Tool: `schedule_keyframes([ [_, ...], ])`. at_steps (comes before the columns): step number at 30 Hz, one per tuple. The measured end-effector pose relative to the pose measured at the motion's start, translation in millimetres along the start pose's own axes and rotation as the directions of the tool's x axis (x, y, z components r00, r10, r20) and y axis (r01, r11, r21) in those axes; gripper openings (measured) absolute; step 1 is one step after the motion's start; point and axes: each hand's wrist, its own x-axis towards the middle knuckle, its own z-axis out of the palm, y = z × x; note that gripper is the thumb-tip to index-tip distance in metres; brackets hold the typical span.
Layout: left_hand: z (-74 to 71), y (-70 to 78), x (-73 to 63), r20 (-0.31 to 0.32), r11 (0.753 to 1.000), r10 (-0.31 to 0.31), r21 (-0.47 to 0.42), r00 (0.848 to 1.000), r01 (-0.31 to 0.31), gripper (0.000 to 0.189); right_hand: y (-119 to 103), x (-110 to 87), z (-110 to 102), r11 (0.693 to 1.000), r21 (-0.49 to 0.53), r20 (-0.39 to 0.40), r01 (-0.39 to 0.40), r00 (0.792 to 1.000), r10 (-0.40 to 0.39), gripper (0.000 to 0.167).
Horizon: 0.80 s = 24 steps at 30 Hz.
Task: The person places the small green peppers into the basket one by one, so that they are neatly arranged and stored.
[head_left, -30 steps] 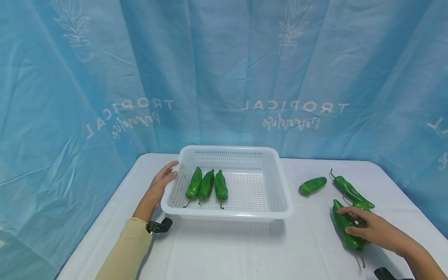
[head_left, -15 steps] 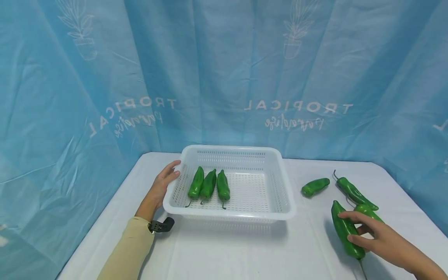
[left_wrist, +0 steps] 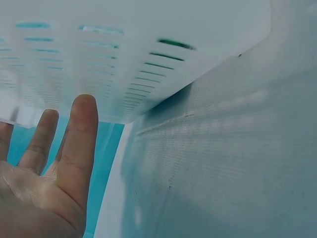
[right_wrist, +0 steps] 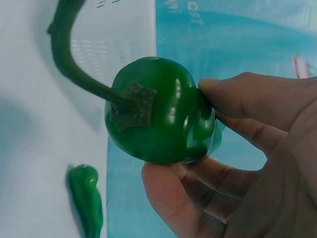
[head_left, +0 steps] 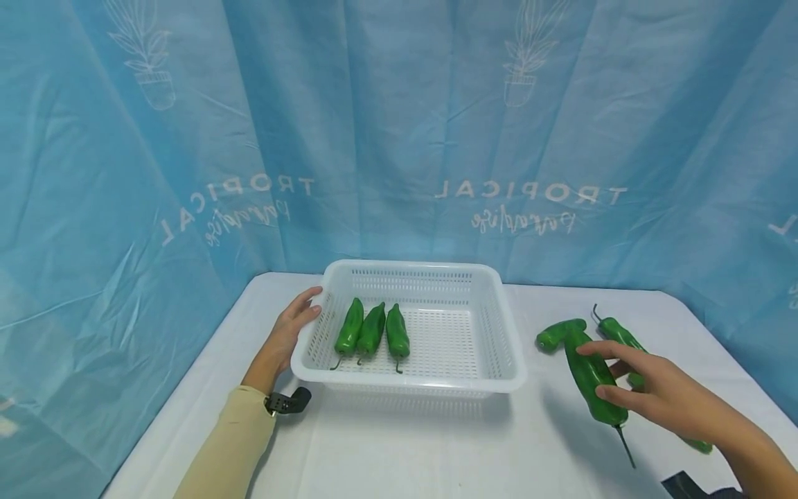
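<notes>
A long green chili pepper (head_left: 591, 381) is pinched between the thumb and fingers of my right hand (head_left: 670, 395), raised over the right side of the table. Its stem end faces the right wrist view, where the thumb and fingers of the right hand (right_wrist: 233, 148) press on its sides. My left hand (head_left: 289, 333) touches the left rim of a white perforated plastic basket (head_left: 408, 382). In the left wrist view the fingers of that hand (left_wrist: 54, 168) are extended along the basket's slotted wall. Three green chili peppers (head_left: 372, 329) lie side by side in the basket's left part.
Beyond the held pepper, a short green pepper (head_left: 551, 337) lies on the white-covered table (head_left: 399, 450). Another pepper (head_left: 614, 331) is partly covered by the right hand, and the end of one more (head_left: 699, 445) shows under the wrist. A blue printed curtain (head_left: 399, 138) hangs behind.
My right hand has lifted the long pepper off the table and moved it left and away from me, uncovering the end of another pepper. The left hand has stayed at the basket.
</notes>
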Motion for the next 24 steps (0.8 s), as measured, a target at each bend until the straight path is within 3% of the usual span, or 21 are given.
schedule_keyframes([
  [10,0.4,0.2,0.0,0.004,1.0,0.021,-0.017,1.0,-0.021,0.057,-17,13.8,-9,0.988,-0.027,-0.012,0.151,0.988,-0.151,0.054],
  [17,0.4,2.5,-1.0,0.003,1.0,0.023,-0.021,1.0,-0.023,0.057,-40,29.7,-22,0.988,-0.048,0.068,0.15,0.987,-0.146,0.056],
  [24,0.1,2.0,-0.3,-0.001,0.999,0.009,-0.032,1.0,-0.009,0.057,-68,54.2,-30,0.975,-0.104,0.114,0.196,0.976,-0.184,0.054],
])
